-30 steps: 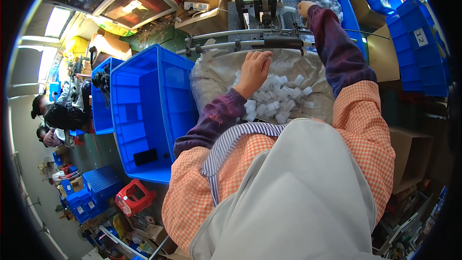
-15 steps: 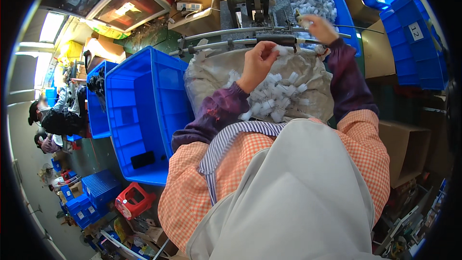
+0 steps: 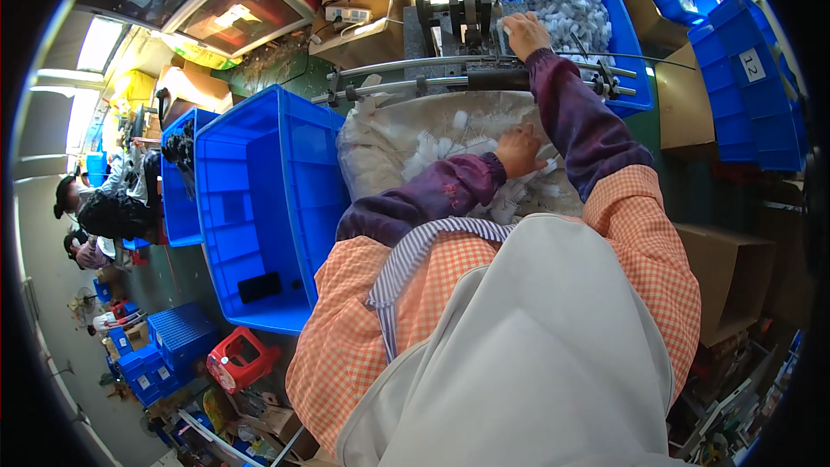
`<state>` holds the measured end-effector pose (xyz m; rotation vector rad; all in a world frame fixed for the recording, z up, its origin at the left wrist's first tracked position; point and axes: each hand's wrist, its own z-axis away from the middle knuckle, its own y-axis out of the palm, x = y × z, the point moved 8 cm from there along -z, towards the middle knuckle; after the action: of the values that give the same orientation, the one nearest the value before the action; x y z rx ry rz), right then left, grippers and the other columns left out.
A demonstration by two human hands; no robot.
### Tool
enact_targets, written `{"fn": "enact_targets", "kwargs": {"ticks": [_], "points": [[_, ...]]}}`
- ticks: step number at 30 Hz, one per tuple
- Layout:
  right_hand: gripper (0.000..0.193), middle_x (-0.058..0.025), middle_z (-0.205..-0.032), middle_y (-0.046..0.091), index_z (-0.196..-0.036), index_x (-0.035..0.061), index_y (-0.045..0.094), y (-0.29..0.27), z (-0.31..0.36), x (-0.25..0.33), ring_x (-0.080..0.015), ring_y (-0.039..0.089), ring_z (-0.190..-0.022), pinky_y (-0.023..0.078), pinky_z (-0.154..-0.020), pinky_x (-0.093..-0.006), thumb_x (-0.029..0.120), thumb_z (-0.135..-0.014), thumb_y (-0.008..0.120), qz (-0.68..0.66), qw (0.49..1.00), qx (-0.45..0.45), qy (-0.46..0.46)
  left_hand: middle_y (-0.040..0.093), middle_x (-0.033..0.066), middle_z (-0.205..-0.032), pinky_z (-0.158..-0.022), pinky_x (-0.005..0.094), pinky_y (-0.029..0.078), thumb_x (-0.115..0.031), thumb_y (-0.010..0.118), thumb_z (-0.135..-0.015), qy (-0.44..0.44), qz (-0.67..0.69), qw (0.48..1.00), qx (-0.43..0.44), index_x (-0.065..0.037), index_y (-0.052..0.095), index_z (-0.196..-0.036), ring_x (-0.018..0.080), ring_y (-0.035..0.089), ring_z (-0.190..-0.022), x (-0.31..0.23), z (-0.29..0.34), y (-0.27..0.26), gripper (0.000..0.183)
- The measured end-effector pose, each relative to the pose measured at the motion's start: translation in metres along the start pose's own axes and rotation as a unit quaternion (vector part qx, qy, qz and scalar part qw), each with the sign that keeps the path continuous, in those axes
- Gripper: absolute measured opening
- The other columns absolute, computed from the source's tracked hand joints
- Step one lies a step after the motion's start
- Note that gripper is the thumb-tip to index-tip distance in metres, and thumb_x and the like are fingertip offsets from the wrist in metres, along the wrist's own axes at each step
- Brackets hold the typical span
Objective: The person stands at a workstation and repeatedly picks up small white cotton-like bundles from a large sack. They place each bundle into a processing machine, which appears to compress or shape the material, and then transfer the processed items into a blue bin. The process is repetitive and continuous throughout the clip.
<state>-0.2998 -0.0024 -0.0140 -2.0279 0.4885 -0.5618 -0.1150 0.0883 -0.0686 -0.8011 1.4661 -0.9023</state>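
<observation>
My left hand (image 3: 519, 150) is low over a heap of small whitish, translucent plastic pieces (image 3: 437, 149), its fingers apart and touching the heap. The heap lies on a beige cloth (image 3: 376, 134) spread in front of me. Farther off, my right hand (image 3: 526, 35) is at the right side of a dark metal machine (image 3: 460, 22). Its fingertips are pressed together there; anything between them is too small to make out. Two metal rails (image 3: 398, 67) with a black sleeve (image 3: 499, 79) run across between the machine and the cloth.
A blue bin (image 3: 622, 52) full of similar whitish pieces stands beyond my right hand. At the left is a large blue crate (image 3: 246, 207) with a black flat object (image 3: 259, 287) in it. Cardboard boxes (image 3: 722, 277), a red stool (image 3: 242, 359) and stacked blue crates (image 3: 748, 78) stand around.
My left hand has moved down from the rails onto the heap, without the whitish piece it held. My right hand has shifted left from the blue bin to the machine.
</observation>
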Motion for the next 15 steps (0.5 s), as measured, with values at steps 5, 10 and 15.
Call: {"fn": "enact_targets", "kwargs": {"ticks": [5, 10, 15], "points": [[0.019, -0.0018, -0.096, 0.061, -0.094, 0.0144, 0.062, 0.014, -0.004, 0.002, -0.0242, 0.05, -0.099, 0.041, -0.083, -0.0401, 0.016, -0.078, 0.053, 0.028, 0.999, 0.034, 0.027, 0.06, 0.0192, -0.089, -0.072, 0.0423, 0.048, -0.02, 0.058, -0.075, -0.024, 0.061, 0.993, 0.099, -0.003, 0.054, -0.096, 0.0344, 0.059, -0.086, 0.028, -0.001, 0.035, 0.028], [0.02, -0.0017, -0.096, 0.06, -0.093, 0.0142, 0.062, 0.019, -0.003, 0.003, -0.0244, 0.049, -0.101, 0.04, -0.083, -0.0407, 0.014, -0.076, 0.051, 0.044, 0.998, 0.042, 0.024, 0.06, 0.0226, -0.083, -0.07, 0.0443, 0.047, -0.01, 0.053, -0.074, -0.107, 0.08, 0.991, 0.016, 0.0, 0.052, -0.094, 0.0373, 0.059, -0.081, 0.054, 0.007, -0.001, 0.022], [0.016, -0.0008, -0.094, 0.06, -0.09, 0.0152, 0.061, 0.027, -0.005, -0.004, -0.0226, 0.049, -0.1, 0.038, -0.082, -0.0388, 0.02, -0.079, 0.051, 0.025, 0.999, 0.023, 0.007, 0.059, 0.0211, -0.081, -0.069, 0.0446, 0.044, -0.011, 0.051, -0.079, -0.092, 0.126, 0.976, -0.151, -0.002, 0.052, -0.093, 0.0395, 0.056, -0.076, 0.068, 0.031, -0.078, 0.017]]}}
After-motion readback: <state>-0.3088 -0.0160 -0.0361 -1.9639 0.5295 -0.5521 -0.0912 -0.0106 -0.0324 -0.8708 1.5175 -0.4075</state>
